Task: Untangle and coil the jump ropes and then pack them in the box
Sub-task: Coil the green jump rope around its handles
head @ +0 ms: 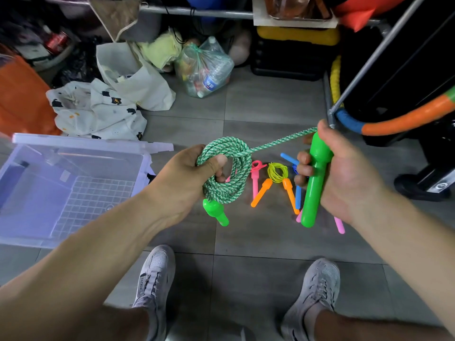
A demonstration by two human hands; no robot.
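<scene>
1. Your left hand (183, 179) is gripping the green rope coil (230, 166), thumb and fingers (218, 160) curling through it.
2. One green handle (216, 212) is hanging just below that coil.
3. Your right hand (342, 175) is clamping its fingers (304, 158) on the other green handle (316, 178), and a taut strand (278, 142) is running from it to the coil.
4. An orange-handled yellow rope (277, 171) is lying on the floor tiles (258, 242) between your hands.
5. The clear plastic box (29, 205) is sitting open at your left, well apart from the coil.

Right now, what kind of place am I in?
Probably a storage room or utility corner: a metal rack, a bag of plastic bottles and fabric bags piled beneath it, on a tiled floor.
</scene>
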